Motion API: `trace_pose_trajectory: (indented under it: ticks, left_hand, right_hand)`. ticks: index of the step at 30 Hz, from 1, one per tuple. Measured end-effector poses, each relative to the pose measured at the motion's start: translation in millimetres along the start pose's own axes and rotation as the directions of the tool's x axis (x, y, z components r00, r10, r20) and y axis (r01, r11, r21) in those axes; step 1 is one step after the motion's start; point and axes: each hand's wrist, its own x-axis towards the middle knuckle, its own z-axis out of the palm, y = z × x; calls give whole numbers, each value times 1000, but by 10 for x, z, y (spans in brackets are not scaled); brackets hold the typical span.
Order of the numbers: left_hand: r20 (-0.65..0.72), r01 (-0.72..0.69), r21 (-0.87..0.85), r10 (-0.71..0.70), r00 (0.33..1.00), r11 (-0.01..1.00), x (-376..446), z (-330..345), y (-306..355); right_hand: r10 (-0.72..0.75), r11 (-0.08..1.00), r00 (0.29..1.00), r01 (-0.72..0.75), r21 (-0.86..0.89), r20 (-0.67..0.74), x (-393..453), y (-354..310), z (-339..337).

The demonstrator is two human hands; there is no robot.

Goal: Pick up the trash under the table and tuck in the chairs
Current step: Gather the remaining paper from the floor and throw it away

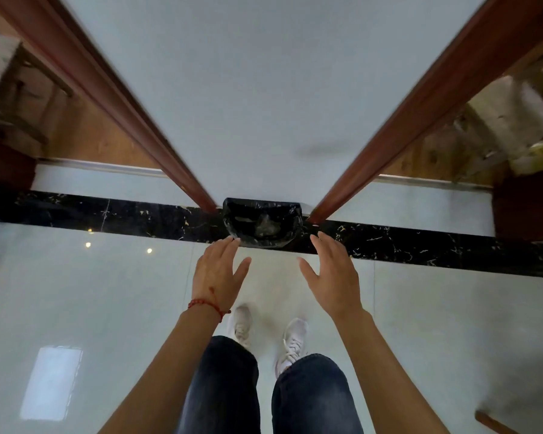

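Both hands empty, fingers spread: left hand (217,270) and right hand (333,275) reach toward black-lined trash bin (261,222) against the wall, crumpled trash (265,228) inside. Left fingertips at bin rim.

Bin (261,222): black liner, greyish contents. Floor (107,302): pale grey-white glossy tiles, crossed by a black marble band (107,216) with white and gold veining. Wall panel (264,89): plain pale grey, framed by reddish-brown wooden trims (132,111). Trousers (223,386): dark blue denim. Shoes (242,321): white. Bracelet (206,304): red cord
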Motion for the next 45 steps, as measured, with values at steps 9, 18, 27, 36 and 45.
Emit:
trace_pose_trajectory:
  ticks: [9,18,27,36,45]
  left_hand:
    - [-9,-150,69,151,989,986,-473,-412,532]
    - [163,-422,120,402,901,898,-504,-789,811]
    - [367,-718,150,636,679,680,-712,-737,1015]
    - [552,-926,122,751,361,356,-1384,-439,1498]
    - [663,-998,9,746,56,67,-2573,93,1916]
  right_hand:
    - [53,999,994,-53,6,-98,-583,-57,-788]
    - [287,958,932,-284,45,-220,-1111,-313,-1057]
    - [610,792,731,-566,228,-307,-1919,-637,-910]
    - [825,554,417,-730,401,-381,-3015,-680,-868]
    - [917,310,83,-765,565,-391,-4420,-687,-820]
